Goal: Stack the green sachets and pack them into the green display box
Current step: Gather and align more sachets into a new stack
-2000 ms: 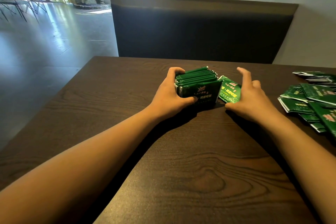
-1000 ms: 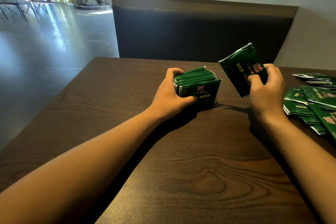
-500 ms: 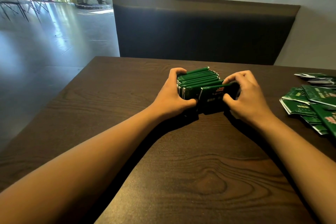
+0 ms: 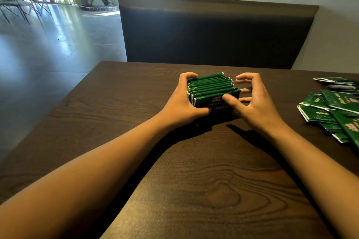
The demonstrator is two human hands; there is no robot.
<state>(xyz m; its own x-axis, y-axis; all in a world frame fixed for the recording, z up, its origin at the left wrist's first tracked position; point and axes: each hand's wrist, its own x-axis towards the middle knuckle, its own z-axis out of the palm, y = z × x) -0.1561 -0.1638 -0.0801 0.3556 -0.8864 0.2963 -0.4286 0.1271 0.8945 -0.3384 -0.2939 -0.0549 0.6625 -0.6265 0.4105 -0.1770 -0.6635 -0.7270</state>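
Left hand curled, thumb forward, gripping; right hand fingers spread, loosely bent, thumb extended leftward.

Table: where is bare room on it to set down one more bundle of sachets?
Bare wood lies left of the left hand toward the table edge, and near, between the two forearms. The far strip beyond the stack of sachets is bare too. The right side is crowded: loose sachets spread there, close to the right hand.
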